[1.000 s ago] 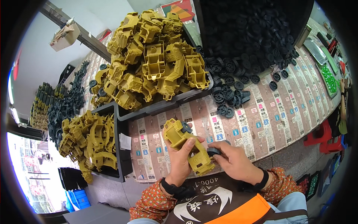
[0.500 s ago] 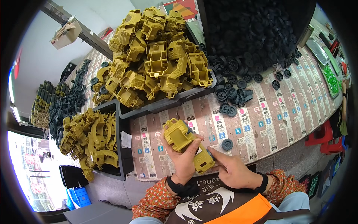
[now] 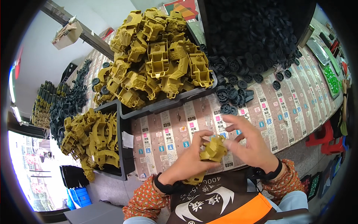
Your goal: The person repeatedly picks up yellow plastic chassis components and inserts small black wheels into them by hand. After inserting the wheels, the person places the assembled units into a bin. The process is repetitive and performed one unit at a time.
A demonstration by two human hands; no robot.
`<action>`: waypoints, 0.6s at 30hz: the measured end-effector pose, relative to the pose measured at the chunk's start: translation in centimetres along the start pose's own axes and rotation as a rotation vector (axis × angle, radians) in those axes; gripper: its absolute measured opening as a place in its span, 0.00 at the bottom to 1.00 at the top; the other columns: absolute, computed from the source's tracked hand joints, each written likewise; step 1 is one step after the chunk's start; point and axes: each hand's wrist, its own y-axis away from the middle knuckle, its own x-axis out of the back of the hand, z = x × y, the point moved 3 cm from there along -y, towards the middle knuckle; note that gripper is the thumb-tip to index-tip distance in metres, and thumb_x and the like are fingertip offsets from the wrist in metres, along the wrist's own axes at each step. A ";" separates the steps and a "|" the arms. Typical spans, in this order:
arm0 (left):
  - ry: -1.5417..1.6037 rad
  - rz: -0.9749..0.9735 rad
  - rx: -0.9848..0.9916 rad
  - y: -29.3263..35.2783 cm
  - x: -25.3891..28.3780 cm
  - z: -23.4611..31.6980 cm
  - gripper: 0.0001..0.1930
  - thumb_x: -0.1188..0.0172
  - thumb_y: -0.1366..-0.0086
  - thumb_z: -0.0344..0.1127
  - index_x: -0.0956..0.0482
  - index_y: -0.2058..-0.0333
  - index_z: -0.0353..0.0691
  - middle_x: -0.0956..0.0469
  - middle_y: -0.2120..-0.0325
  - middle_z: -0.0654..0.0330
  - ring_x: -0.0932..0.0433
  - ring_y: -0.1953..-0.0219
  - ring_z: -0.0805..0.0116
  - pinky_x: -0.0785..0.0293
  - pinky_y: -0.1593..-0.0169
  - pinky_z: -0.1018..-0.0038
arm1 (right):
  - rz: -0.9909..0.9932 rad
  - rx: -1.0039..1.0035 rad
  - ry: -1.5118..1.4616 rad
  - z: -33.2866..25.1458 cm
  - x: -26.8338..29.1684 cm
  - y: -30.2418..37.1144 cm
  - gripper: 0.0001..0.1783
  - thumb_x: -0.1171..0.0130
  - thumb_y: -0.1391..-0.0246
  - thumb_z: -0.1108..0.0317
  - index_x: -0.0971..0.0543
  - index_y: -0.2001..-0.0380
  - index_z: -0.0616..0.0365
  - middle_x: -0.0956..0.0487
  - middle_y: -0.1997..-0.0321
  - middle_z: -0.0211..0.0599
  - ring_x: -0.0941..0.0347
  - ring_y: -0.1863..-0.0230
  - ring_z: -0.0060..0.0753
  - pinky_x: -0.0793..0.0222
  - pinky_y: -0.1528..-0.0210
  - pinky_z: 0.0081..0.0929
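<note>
Above my lap and the table's near edge, my left hand (image 3: 190,159) is closed round a mustard-yellow plastic toy vehicle body (image 3: 215,150). One end of the body sticks out between thumb and fingers, and another part shows below the palm. Close on its right is my right hand (image 3: 250,145), with index finger stretched out and thumb apart, its thumb tip beside the body; whether they touch I cannot tell. Beyond my hands lies a loose heap of black toy wheels (image 3: 232,95), spilling from a large dark bin (image 3: 202,26).
A black crate (image 3: 164,105) piled high with yellow bodies stands ahead on the left. Nearer is a smaller black crate (image 3: 125,156) of similar pieces. Dark parts (image 3: 71,102) heap at far left. Red stools (image 3: 330,138) stand right of the table, near a green-filled tray (image 3: 331,80).
The yellow body has been turned in my left hand, its end now facing my right hand. My right hand has risen and opened its fingers. The single near wheel is no longer visible.
</note>
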 end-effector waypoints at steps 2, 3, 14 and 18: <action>0.112 -0.054 0.039 0.6 0.1 0.6 0.48 0.21 0.45 0.36 0.46 0.33 0.48 0.30 0.44 0.48 0.26 0.39 0.56 0.29 0.36 0.62 | -0.274 -0.038 0.028 0.1 -0.6 0.2 0.36 0.32 0.45 0.69 0.30 0.33 0.54 0.21 0.46 0.42 0.21 0.51 0.36 0.21 0.58 0.30; 0.168 -0.083 0.056 0.8 0.2 0.8 0.48 0.21 0.45 0.36 0.46 0.33 0.47 0.29 0.43 0.47 0.27 0.37 0.55 0.30 0.35 0.62 | -0.409 -0.057 0.045 0.1 -0.8 0.4 0.36 0.30 0.45 0.68 0.30 0.33 0.53 0.22 0.44 0.39 0.22 0.48 0.30 0.21 0.58 0.27; 0.958 -0.045 -0.141 3.6 3.4 -4.2 0.51 0.33 0.34 0.56 0.57 0.23 0.54 0.42 0.28 0.56 0.31 0.34 0.54 0.32 0.43 0.62 | -0.023 -0.566 -0.748 5.6 -2.5 5.1 0.15 0.35 0.38 0.76 0.29 0.53 0.64 0.21 0.57 0.38 0.19 0.56 0.25 0.17 0.55 0.23; 0.933 0.307 -0.125 2.3 2.3 -4.5 0.37 0.37 0.29 0.42 0.47 0.28 0.48 0.31 0.38 0.55 0.26 0.38 0.54 0.28 0.36 0.55 | -0.264 -0.493 -0.638 4.7 -5.0 6.5 0.14 0.35 0.36 0.72 0.28 0.52 0.63 0.20 0.56 0.38 0.19 0.54 0.27 0.19 0.53 0.24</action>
